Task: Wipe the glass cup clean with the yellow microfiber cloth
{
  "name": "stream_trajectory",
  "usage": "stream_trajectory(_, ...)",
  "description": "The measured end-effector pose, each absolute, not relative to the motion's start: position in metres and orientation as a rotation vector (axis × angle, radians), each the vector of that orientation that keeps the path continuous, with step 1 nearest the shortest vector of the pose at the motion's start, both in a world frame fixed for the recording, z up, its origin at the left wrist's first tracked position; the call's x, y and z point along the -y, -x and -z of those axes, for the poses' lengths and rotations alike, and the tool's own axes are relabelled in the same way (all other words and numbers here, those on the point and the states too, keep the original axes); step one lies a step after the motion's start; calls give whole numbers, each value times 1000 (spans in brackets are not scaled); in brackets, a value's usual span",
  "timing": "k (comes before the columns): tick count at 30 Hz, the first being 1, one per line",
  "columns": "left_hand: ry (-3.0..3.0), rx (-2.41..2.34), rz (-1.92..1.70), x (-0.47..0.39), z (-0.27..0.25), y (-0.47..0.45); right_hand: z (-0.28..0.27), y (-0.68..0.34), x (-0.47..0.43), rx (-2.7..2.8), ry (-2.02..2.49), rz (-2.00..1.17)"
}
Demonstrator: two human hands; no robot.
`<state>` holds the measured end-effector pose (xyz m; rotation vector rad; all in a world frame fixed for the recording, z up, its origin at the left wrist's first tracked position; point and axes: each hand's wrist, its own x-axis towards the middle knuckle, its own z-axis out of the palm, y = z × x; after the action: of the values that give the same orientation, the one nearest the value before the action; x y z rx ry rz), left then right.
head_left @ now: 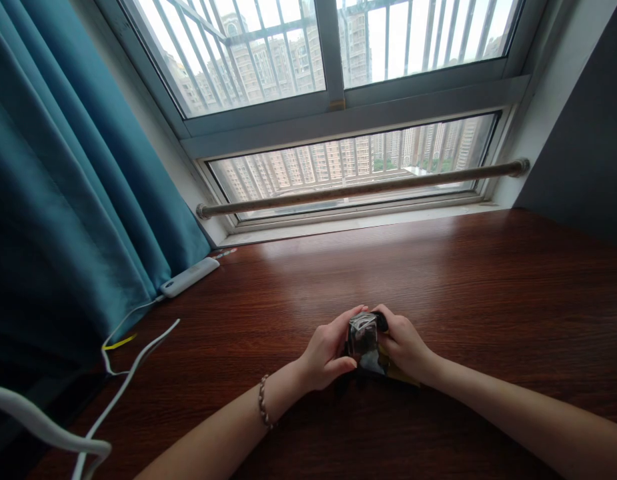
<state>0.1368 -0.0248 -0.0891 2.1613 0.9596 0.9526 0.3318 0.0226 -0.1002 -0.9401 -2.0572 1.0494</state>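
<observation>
A small dark package (364,339) with a shiny, clear-looking face stands on the wooden table in front of me. Its lower right side shows a yellowish edge; what it contains is too dark to make out. My left hand (329,352), below a beaded bracelet (263,402), is closed around its left side, thumb at the lower front and fingers reaching behind the top. From the other side my right hand (404,343) grips the package, fingers bent at its upper right corner by a black part. Both palms hide some of it.
The brown wooden tabletop (488,287) runs up to a barred window with a metal rail (363,190) across it. At the left are a blue curtain (78,173), a white power strip (191,277), white cables (128,383) and a yellow tie (121,343).
</observation>
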Motion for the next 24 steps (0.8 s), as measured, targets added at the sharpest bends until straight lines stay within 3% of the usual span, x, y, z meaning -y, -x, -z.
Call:
stream_trajectory(5,-2387,-1175,-1055,29,91,-146,101,-332,-23,2038,1006,-1031)
stream_trajectory(11,-2592,-1078,-1325,29,91,-148,101,-332,-24,2000,963,-1059)
stream_trajectory(18,-2246,-1317,-1026,31,95,-142,103,-334,-27,1910,810,-1170)
stream_trajectory(24,-2066,-1226,-995,32,93,-142,108,-334,-32,1945,787,-1211)
